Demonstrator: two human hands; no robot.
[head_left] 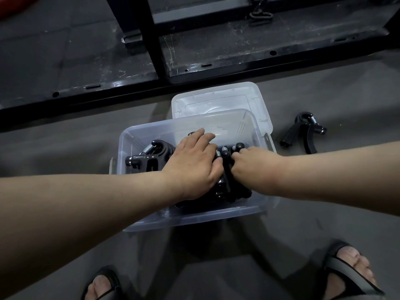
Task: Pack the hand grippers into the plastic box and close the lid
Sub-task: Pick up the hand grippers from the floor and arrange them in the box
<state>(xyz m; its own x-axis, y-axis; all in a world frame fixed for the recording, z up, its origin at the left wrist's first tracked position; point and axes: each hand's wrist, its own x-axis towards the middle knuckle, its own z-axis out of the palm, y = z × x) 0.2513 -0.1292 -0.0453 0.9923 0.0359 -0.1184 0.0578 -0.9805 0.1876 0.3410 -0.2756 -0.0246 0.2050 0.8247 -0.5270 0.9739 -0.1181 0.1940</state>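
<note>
A clear plastic box (151, 215) stands on the floor in front of me, with several black hand grippers (147, 158) piled inside. My left hand (194, 163) lies over the pile with fingers spread and straight, pressing down on the grippers. My right hand (249, 163) reaches in from the right, its fingers curled round a black hand gripper (227, 176) standing between both hands. One more hand gripper (303, 132) lies on the floor to the right of the box. The clear lid (216, 98) lies flat behind the box.
A black metal frame (155, 40) with a low rail runs across the floor just behind the lid. My two sandalled feet (350, 271) sit at the near edge, either side of the box. The floor is grey matting.
</note>
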